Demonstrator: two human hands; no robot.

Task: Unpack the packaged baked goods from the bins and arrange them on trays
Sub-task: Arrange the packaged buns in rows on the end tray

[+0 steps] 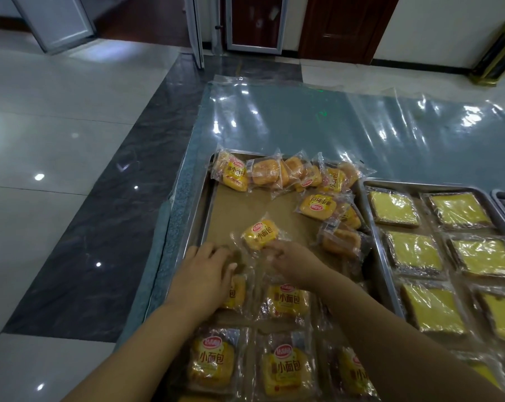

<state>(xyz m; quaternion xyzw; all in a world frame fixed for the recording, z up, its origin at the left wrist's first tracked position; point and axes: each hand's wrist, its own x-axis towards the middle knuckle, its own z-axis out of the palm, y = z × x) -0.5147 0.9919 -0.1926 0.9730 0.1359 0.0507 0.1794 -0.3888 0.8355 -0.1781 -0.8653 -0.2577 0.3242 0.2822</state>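
Wrapped buns [286, 303] on metal tray [197, 216]

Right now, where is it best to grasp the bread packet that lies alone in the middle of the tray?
Probably the bread packet by its near clear wrapper edge, from the near side: the right hand already touches there, and brown liner lies bare around it.

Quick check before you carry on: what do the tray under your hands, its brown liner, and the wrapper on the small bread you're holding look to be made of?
The silver rimmed tray looks like brushed metal, going by its dull grey sheen. The flat brown liner looks like matte paper or card, with no glare. The clear wrapper on the small yellow bread in the right hand looks like thin glossy plastic film: crinkled, see-through, catching highlights.
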